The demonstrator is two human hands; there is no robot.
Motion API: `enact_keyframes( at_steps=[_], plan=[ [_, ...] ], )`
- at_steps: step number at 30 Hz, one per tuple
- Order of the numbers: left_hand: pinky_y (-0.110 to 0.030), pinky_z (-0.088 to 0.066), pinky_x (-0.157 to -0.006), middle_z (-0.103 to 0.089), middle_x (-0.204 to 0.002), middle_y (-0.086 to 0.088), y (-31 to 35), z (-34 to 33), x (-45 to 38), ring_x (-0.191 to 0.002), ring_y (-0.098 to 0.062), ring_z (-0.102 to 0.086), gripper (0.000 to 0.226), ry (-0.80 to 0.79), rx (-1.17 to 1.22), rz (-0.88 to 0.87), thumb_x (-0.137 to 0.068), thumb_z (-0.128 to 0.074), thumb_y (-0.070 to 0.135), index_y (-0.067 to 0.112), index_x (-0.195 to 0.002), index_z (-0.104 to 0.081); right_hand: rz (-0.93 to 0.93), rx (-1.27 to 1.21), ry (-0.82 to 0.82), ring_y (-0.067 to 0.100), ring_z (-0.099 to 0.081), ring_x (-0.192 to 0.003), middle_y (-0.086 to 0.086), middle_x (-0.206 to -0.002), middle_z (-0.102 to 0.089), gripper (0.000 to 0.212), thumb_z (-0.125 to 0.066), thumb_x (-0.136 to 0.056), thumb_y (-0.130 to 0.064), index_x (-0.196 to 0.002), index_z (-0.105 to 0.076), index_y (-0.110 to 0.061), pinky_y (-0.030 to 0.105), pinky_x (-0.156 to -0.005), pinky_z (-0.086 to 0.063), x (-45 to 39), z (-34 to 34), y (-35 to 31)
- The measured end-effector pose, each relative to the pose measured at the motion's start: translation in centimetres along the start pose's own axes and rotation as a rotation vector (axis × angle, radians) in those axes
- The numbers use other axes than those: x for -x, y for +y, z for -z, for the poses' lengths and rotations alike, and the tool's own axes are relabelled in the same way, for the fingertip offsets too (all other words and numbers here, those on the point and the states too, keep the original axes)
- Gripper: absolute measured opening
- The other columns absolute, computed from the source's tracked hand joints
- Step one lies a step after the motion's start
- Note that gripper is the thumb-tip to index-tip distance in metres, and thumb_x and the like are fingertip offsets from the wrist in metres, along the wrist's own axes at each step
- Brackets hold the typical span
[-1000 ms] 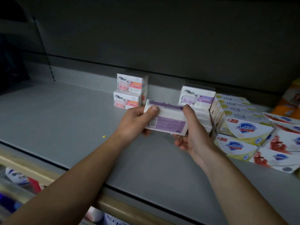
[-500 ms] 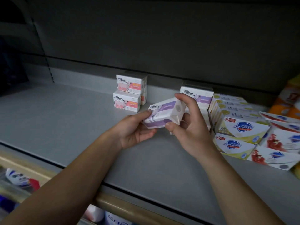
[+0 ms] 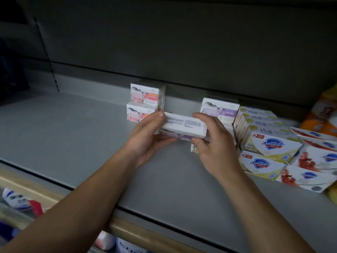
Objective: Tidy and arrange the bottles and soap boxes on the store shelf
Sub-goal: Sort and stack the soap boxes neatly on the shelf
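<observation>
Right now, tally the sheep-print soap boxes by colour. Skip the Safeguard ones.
Pink sheep boxes: 2, stacked.
Purple sheep boxes: 2, the standing purple box and the held purple box, gripped by the left hand and the right hand.
Total: 4 plainly seen; the right hand hides whatever sits under the standing one.

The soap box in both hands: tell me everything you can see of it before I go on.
The soap box is a white carton, long and flat, with purple print along its lower face and small, unreadable text on the side turned up. It looks closed and undented. It is held lengthwise above the shelf, the left hand gripping its left end and the right hand its right end.
</observation>
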State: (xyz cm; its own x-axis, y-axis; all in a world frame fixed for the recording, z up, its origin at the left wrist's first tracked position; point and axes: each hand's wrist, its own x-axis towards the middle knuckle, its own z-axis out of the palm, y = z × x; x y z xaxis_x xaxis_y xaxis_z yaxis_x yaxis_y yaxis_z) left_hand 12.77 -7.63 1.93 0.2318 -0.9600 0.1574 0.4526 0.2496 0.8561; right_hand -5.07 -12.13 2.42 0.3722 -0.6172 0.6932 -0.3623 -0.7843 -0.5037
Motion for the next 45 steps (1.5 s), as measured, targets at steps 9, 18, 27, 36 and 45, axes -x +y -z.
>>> enact_keyframes(
  at_steps=[9, 18, 27, 36, 45],
  plan=[
    [-0.051, -0.050, -0.096, -0.057, -0.105, -0.020, -0.1, -0.2, 0.0, -0.103, -0.034, -0.059, 0.027, 0.000, -0.061, -0.100, -0.076, -0.069, 0.020, 0.010, -0.099, -0.062, 0.033, 0.089, -0.022, 0.007, -0.052, -0.102, -0.012, -0.110, -0.057, 0.050, -0.074, -0.076, -0.006, -0.122, -0.062, -0.023, 0.012, -0.085, -0.037, 0.1, 0.0, -0.3],
    [-0.038, -0.058, -0.077, -0.063, -0.098, -0.013, -1.0, -1.0, 0.1, -0.091, -0.024, -0.068, 0.022, 0.047, -0.268, -0.315, -0.079, -0.070, 0.028, 0.012, -0.093, -0.067, 0.152, 0.443, 0.049, 0.027, -0.057, -0.094, 0.001, -0.102, -0.065, 0.040, -0.077, -0.075, -0.024, -0.113, -0.067, -0.018, 0.037, -0.088, -0.040, -0.7, -0.6, -2.5],
    [-0.022, -0.042, -0.068, -0.065, -0.077, 0.008, -1.8, 0.8, -1.3, -0.080, -0.014, -0.063, 0.027, 0.183, -1.053, -0.280, -0.096, -0.048, 0.047, 0.027, -0.083, -0.061, 0.037, 0.587, -0.187, 0.026, -0.057, -0.105, 0.000, -0.117, -0.062, 0.046, -0.069, -0.083, -0.032, -0.127, -0.056, -0.026, 0.036, -0.085, -0.045, -6.3, 4.3, -1.8],
    [-0.044, -0.021, -0.113, -0.044, -0.146, 0.006, -4.9, 2.0, -2.7, -0.138, -0.021, -0.032, 0.058, -0.067, -1.817, -0.095, -0.088, -0.038, 0.062, 0.031, -0.136, -0.047, -0.201, 0.823, -0.291, 0.021, -0.057, -0.086, 0.001, -0.104, -0.062, 0.036, -0.065, -0.087, -0.039, -0.120, -0.053, -0.031, 0.034, -0.073, -0.047, -12.4, 6.7, 2.6],
    [-0.042, -0.017, -0.115, -0.042, -0.147, 0.008, -5.1, 2.5, -3.1, -0.139, -0.021, -0.030, 0.063, -0.040, -1.787, -0.089, -0.084, -0.039, 0.064, 0.034, -0.139, -0.045, -0.214, 0.891, -0.420, 0.027, -0.057, -0.107, 0.003, -0.119, -0.057, 0.037, -0.067, -0.083, -0.037, -0.117, -0.059, -0.025, 0.038, -0.089, -0.051, -14.1, 4.4, 3.4]
  ],
)
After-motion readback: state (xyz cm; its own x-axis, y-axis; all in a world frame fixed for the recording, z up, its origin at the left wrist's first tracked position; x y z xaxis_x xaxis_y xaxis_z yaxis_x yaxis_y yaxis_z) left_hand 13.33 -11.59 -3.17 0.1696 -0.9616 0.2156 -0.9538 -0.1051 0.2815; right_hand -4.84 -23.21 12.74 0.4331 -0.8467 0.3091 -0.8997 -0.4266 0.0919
